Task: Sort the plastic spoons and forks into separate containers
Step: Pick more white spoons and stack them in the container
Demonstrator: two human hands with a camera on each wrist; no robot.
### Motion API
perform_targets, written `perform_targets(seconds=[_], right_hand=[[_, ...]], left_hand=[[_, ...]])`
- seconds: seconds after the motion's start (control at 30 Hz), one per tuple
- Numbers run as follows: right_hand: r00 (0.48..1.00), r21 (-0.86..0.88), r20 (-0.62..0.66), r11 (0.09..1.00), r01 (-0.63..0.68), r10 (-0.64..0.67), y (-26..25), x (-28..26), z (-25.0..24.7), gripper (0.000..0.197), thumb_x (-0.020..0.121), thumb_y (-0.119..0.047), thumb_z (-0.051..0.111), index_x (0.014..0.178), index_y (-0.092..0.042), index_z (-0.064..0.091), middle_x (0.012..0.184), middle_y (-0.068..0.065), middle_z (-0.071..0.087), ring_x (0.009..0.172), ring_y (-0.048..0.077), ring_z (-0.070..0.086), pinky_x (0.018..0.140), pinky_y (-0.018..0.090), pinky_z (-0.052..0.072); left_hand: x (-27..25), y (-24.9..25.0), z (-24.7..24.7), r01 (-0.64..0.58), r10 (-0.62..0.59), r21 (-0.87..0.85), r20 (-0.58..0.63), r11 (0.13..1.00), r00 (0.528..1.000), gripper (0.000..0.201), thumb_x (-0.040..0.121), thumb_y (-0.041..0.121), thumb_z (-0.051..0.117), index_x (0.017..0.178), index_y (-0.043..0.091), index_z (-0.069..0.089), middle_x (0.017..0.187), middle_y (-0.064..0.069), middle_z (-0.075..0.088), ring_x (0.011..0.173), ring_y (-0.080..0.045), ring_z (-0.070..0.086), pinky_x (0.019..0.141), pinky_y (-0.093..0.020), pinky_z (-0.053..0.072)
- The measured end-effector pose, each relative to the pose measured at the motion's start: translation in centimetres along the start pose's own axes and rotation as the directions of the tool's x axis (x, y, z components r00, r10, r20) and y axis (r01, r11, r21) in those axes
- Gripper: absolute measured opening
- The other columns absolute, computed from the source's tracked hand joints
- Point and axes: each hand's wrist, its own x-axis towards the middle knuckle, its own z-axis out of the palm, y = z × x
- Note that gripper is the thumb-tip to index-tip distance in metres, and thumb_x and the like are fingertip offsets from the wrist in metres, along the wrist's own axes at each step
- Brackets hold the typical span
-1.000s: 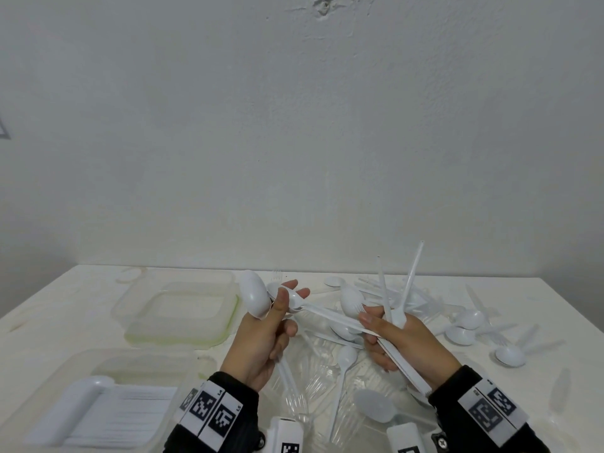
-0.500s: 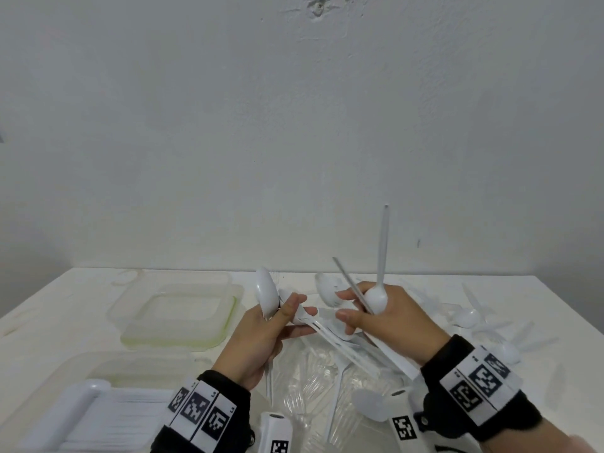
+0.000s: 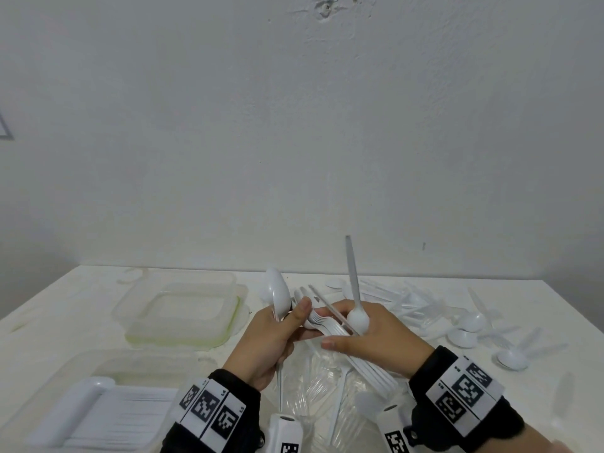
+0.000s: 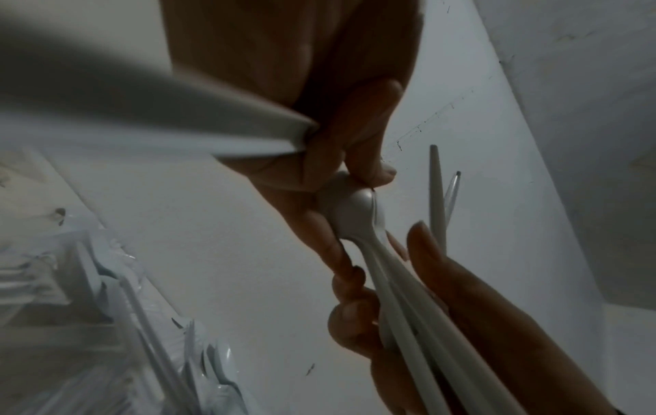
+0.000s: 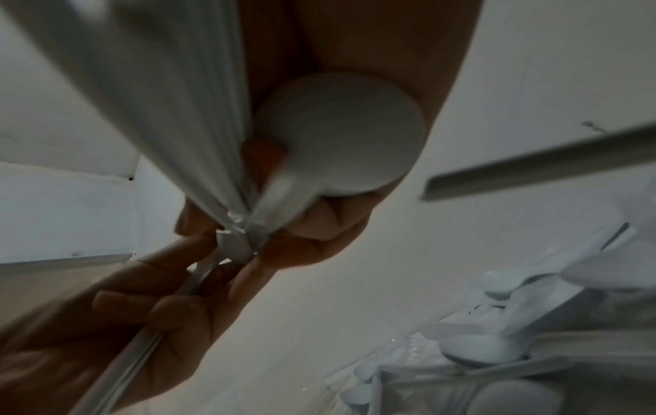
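Note:
My left hand [image 3: 294,318] grips a white spoon [image 3: 277,294] with its bowl up and its handle hanging below the palm. The thumb presses on the heads of a bundle of white forks [image 3: 327,325]. My right hand [image 3: 340,335] holds that bundle by its handles, which run down to the right. It also holds a second spoon [image 3: 358,318] with its handle pointing straight up. In the left wrist view my left fingers [image 4: 369,168] pinch the bundle's heads [image 4: 355,213]. In the right wrist view the second spoon's bowl [image 5: 341,134] lies against my palm.
A clear container with a green seal [image 3: 228,322] stands at the back left. Another clear container [image 3: 42,380] with white plastic inside sits at the near left. A clear bag of forks [image 3: 310,387] lies under my hands. Loose spoons [image 3: 513,358] and forks are scattered to the right.
My right hand has come in towards the left hand, bringing the fork heads under the left thumb. The spoon handle in my right hand has swung upright.

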Motion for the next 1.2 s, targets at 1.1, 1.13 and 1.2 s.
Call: perform_targets(seconds=[1.1, 1.13, 1.2], right_hand=[[0.967, 0.110, 0.251, 0.991, -0.078, 0.048, 1.0, -1.8, 0.5, 0.053, 0.093, -0.023, 0.062, 0.135, -0.048, 0.040, 0.084, 0.004, 0.074, 0.063, 0.013, 0.063, 0.042, 0.020, 0.040], [0.965, 0.103, 0.256, 0.991, -0.083, 0.055, 1.1, -1.8, 0.6, 0.055, 0.092, -0.026, 0.062, 0.134, -0.052, 0.038, 0.086, 0.004, 0.074, 0.065, 0.018, 0.062, 0.041, 0.021, 0.039], [0.960, 0.077, 0.275, 0.993, -0.085, 0.061, 0.9, -1.9, 0.8, 0.060, 0.093, -0.026, 0.063, 0.132, -0.058, 0.030, 0.086, 0.003, 0.074, 0.069, 0.022, 0.063, 0.041, 0.021, 0.039]], left_hand=[[-0.2, -0.7, 0.0, -0.009, 0.009, 0.041, 0.007, 0.999, 1.000, 0.045, 0.083, 0.042, 0.059, 0.113, 0.010, 0.067, 0.106, -0.005, 0.074, 0.066, -0.023, 0.063, 0.035, -0.010, 0.030], [-0.3, -0.6, 0.1, -0.010, 0.010, 0.031, 0.001, 0.999, 1.000, 0.040, 0.087, 0.037, 0.057, 0.114, 0.008, 0.066, 0.106, -0.005, 0.074, 0.069, -0.015, 0.069, 0.038, -0.008, 0.033], [-0.3, -0.4, 0.3, -0.025, 0.025, 0.016, 0.012, 1.000, 1.000, 0.038, 0.088, 0.034, 0.056, 0.114, 0.008, 0.065, 0.105, -0.005, 0.075, 0.078, -0.011, 0.073, 0.041, -0.009, 0.040]])
